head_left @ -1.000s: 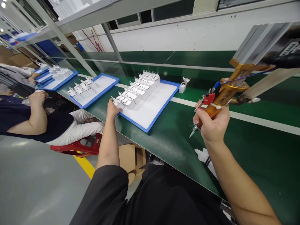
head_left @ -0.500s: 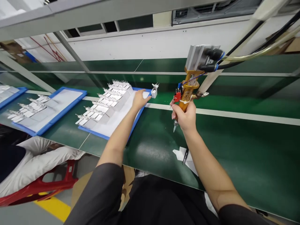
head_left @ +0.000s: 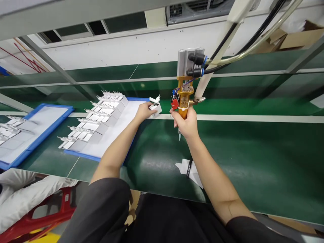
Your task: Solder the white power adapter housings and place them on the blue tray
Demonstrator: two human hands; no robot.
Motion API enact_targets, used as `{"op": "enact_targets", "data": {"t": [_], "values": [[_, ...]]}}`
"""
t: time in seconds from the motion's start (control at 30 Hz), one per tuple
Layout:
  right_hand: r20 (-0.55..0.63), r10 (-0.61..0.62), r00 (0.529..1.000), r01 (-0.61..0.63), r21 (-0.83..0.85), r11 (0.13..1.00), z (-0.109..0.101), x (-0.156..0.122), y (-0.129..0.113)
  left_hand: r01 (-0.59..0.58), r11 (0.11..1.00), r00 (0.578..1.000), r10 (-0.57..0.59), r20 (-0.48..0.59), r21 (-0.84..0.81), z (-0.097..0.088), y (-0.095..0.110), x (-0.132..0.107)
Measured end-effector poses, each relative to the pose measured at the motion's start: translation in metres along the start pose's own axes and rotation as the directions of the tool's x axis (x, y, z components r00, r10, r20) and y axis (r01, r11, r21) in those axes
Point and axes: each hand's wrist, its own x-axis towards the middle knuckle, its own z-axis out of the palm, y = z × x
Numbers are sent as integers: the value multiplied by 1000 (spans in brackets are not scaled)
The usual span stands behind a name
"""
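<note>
My left hand (head_left: 144, 112) is closed on a small white plastic housing (head_left: 157, 108) with an open flap and thin prongs on top, at the right edge of a blue-rimmed tray. My right hand (head_left: 187, 123) is wrapped around a gold-and-silver dispensing valve (head_left: 184, 103), its pale tapered tip pointing down above the green table. A small red switch (head_left: 174, 104) sits at its side near my thumb. To the left, the blue-rimmed tray (head_left: 92, 157) carries rows of similar white housings (head_left: 101, 109).
White paper with a black strip (head_left: 194, 174) lies on the green table (head_left: 253, 152). Another blue-rimmed tray (head_left: 40, 143) with white pieces stands farther left. Hoses (head_left: 243, 52) run from the valve to the upper right. A person's white-trousered leg (head_left: 37, 187) and a red stool (head_left: 58, 209) are at lower left.
My left hand has closed on the single white housing, which stood beside the tray. My right hand still grips the valve. The whole view has shifted to the right.
</note>
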Motion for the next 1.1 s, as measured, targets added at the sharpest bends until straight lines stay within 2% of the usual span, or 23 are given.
{"op": "enact_targets", "data": {"t": [0.13, 0.23, 0.3, 0.37, 0.43, 0.5, 0.57, 0.7, 0.83, 0.97, 1.1], "values": [[-17, -58, 998, 58, 10, 998, 0, 0, 1, -93, 992, 988, 102, 112, -84, -8, -9, -100], [-15, -110, 994, 110, 13, 994, 3, -2, 1, -120, 980, 977, 144, 157, -156, 2, -15, -172], [-7, -130, 992, 130, 29, 991, 6, -4, 0, -153, 970, 980, 174, 97, -189, 14, -16, -207], [9, -140, 990, 139, 54, 989, 10, -8, -1, -241, 955, 970, 233, -62, -172, 27, -16, -230], [40, -140, 989, 138, 61, 989, 13, -12, -4, -352, 931, 924, 329, -197, -94, 38, -14, -243], [79, -131, 988, 127, 52, 991, 15, -17, -6, -412, 911, 894, 400, -202, -19, 43, -11, -246], [117, -133, 984, 125, 70, 990, 18, -22, -9, -380, 925, 914, 372, -162, -21, 45, -9, -242], [196, -182, 964, 153, 155, 976, 23, -35, -16, -196, 961, 980, 187, -64, -194, 46, -8, -226], [237, -171, 957, 151, 99, 984, 30, -51, -25, -56, 965, 992, 83, 97, -255, 49, 0, -220], [279, -129, 952, 139, -15, 990, 37, -65, -33, -33, 954, 994, 63, 94, -297, 52, 15, -233], [292, -151, 944, 169, -37, 985, 41, -73, -37, 16, 952, 998, 3, 60, -306, 46, 25, -252]]}}
